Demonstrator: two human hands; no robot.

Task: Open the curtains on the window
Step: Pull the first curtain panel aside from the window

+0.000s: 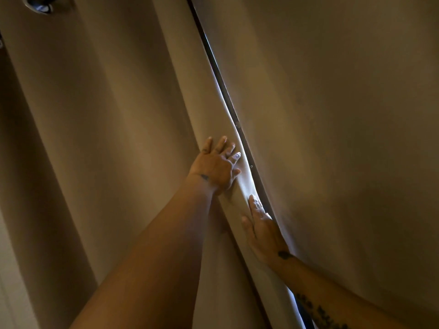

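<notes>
Two tan curtains fill the view. The left curtain (107, 138) hangs in folds and the right curtain (332, 138) lies smooth. A narrow gap (231, 110) runs between them, with a dark window frame bar and a sliver of light in it. My left hand (215, 166) lies flat, fingers spread, on the inner edge of the left curtain. Lower down, my right hand (263, 229) rests at the gap; its fingers lie along the left curtain's edge fold, its outer side against the right curtain. Whether either hand pinches fabric cannot be made out.
A metal eyelet ring (39, 4) shows at the top left of the left curtain. A pale wall or door edge (9, 281) stands at the far left bottom.
</notes>
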